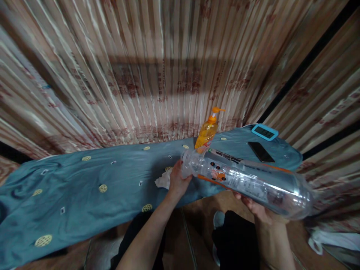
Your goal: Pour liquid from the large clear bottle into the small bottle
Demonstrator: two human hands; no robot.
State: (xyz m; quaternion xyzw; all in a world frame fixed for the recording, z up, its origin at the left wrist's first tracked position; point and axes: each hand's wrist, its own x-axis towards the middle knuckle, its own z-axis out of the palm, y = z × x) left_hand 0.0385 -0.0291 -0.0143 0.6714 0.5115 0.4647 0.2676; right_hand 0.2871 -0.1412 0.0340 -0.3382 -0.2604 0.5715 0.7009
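Note:
A large clear plastic bottle with orange and black printing lies slanted across my front, its narrower end to the left. My left hand is closed around that narrower end. Under the wider body, my right hand supports it from below, its fingers partly hidden behind the plastic. White crumpled tissue shows just left of my left hand; whether the hand touches it I cannot tell. Behind the bottle's narrow end, a pump bottle of yellow-orange liquid stands on the cloth-covered board.
The long narrow board has a blue-green patterned cover. A dark phone and a blue-framed digital clock lie at its right end. A pleated, patterned curtain hangs behind. Dark poles run at the right.

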